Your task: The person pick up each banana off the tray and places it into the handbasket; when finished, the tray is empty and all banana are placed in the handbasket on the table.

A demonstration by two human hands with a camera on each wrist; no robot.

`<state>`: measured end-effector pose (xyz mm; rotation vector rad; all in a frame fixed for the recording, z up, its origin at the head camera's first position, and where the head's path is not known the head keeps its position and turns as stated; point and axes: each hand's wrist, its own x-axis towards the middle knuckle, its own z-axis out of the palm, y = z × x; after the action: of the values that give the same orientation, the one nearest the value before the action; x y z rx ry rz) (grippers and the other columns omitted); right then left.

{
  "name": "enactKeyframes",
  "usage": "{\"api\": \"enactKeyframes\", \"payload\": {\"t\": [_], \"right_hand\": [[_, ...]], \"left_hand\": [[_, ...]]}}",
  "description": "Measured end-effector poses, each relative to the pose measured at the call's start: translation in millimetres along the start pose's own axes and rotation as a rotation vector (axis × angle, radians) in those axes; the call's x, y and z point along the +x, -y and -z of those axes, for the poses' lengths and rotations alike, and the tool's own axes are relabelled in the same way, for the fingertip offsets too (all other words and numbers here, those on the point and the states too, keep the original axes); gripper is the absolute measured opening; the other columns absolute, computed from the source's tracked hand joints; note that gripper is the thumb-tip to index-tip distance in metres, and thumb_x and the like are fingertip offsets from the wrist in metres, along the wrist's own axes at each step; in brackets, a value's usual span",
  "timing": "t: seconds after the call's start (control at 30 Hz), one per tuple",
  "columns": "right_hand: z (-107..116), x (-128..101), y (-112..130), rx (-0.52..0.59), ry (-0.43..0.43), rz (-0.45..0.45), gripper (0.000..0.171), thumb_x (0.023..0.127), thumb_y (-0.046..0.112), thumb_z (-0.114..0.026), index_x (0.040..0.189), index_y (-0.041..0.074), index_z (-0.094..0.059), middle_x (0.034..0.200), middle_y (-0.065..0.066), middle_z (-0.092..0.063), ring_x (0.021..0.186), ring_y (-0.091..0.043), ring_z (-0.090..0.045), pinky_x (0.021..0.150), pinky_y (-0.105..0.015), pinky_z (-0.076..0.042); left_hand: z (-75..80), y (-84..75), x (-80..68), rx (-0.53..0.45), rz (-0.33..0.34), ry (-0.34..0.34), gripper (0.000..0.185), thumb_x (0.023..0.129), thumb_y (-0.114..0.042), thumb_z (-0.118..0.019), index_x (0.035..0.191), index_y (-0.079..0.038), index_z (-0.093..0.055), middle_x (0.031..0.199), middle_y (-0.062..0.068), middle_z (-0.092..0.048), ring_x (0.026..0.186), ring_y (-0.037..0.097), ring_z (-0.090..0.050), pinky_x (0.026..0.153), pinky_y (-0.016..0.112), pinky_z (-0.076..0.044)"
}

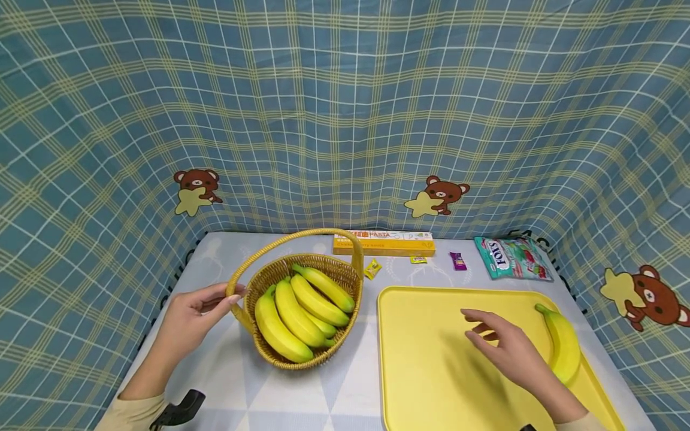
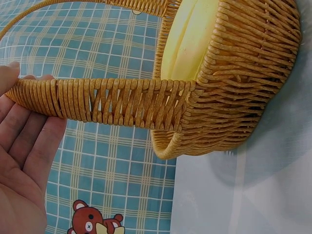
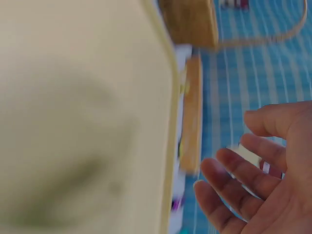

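Note:
A wicker basket [image 1: 261, 353] holding several bananas [image 1: 291, 311] stands at the left of the table. My left hand [image 1: 190, 317] pinches one side of its arched handle [image 2: 122, 100] between thumb and fingers; the left wrist view shows the fingers behind the handle. Over the yellow tray [image 1: 415, 359] hovers my right hand [image 1: 509, 347], its fingers loosely bent and holding nothing, its shadow falling on the tray. A single banana [image 1: 563, 347] lies on the tray's right side, beyond that hand. The right wrist view is blurred, with the palm and fingers [image 3: 229, 192] visible.
Along the back lies a pasta box [image 1: 384, 245], with two yellow candies [image 1: 372, 269] and a purple candy [image 1: 458, 261] in front and to its right. A green Fox's bag [image 1: 512, 258] lies at the back right. Plaid cloth [image 1: 345, 120] encloses the table's back and sides.

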<state>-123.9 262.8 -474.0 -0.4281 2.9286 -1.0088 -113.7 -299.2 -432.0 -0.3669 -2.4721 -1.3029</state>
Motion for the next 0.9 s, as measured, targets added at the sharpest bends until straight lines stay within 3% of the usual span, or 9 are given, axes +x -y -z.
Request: {"api": "enactKeyframes", "payload": {"t": [0.17, 0.33, 0.47, 0.63, 0.8, 0.9], "right_hand": [[27, -15, -42, -0.088, -0.010, -0.123, 0.048, 0.103, 0.031, -0.063, 0.143, 0.006, -0.056, 0.125, -0.018, -0.067, 0.098, -0.024, -0.068, 0.075, -0.028, -0.059], [51, -28, -82, -0.184, -0.021, -0.226, 0.053, 0.104, 0.030, -0.062, 0.143, -0.004, -0.052, 0.123, -0.030, -0.064, 0.100, -0.043, -0.065, 0.074, -0.049, -0.058], [61, -34, -106, -0.244, -0.032, -0.295, 0.057, 0.104, 0.032, -0.060, 0.140, -0.010, -0.049, 0.126, -0.040, -0.053, 0.107, -0.057, -0.053, 0.079, -0.065, -0.049], [62, -40, -126, -0.296, -0.074, -0.369, 0.061, 0.099, 0.028, -0.065, 0.136, -0.017, -0.045, 0.124, -0.046, -0.040, 0.110, -0.062, -0.039, 0.087, -0.075, -0.039], [65, -41, -136, -0.292, 0.010, -0.488, 0.077, 0.099, 0.042, -0.063, 0.141, -0.017, -0.038, 0.128, -0.049, -0.037, 0.112, -0.065, -0.039, 0.088, -0.074, -0.040], [64, -39, -137, -0.288, 0.029, -0.478, 0.080, 0.099, 0.045, -0.063, 0.141, -0.017, -0.037, 0.129, -0.049, -0.041, 0.112, -0.065, -0.042, 0.088, -0.073, -0.042]], "left_hand": [[0.3, -0.5, -0.3, 0.004, -0.003, -0.003, 0.021, 0.096, -0.002, -0.069, 0.116, -0.006, -0.076, 0.107, 0.006, -0.077, 0.099, -0.003, -0.068, 0.079, 0.014, -0.057], [0.2, -0.2, -0.1, -0.001, -0.016, -0.007, 0.022, 0.096, -0.002, -0.069, 0.116, -0.007, -0.076, 0.107, 0.007, -0.077, 0.099, -0.003, -0.068, 0.079, 0.014, -0.057], [-0.2, 0.4, 0.0, 0.003, -0.014, -0.007, 0.021, 0.096, -0.003, -0.070, 0.116, -0.007, -0.076, 0.107, 0.007, -0.077, 0.099, -0.002, -0.069, 0.079, 0.014, -0.057], [-1.1, 0.1, -0.3, 0.010, -0.006, -0.005, 0.020, 0.097, -0.006, -0.070, 0.115, -0.007, -0.077, 0.106, 0.006, -0.077, 0.098, 0.000, -0.070, 0.080, 0.015, -0.057], [-1.4, -0.3, -0.2, 0.016, -0.008, 0.001, 0.020, 0.097, -0.006, -0.070, 0.115, -0.006, -0.076, 0.106, 0.006, -0.077, 0.098, 0.001, -0.070, 0.080, 0.014, -0.057], [-0.6, -1.0, -0.1, 0.016, -0.012, 0.000, 0.021, 0.096, -0.003, -0.070, 0.116, -0.005, -0.076, 0.106, 0.007, -0.077, 0.099, -0.001, -0.069, 0.080, 0.014, -0.056]]}}
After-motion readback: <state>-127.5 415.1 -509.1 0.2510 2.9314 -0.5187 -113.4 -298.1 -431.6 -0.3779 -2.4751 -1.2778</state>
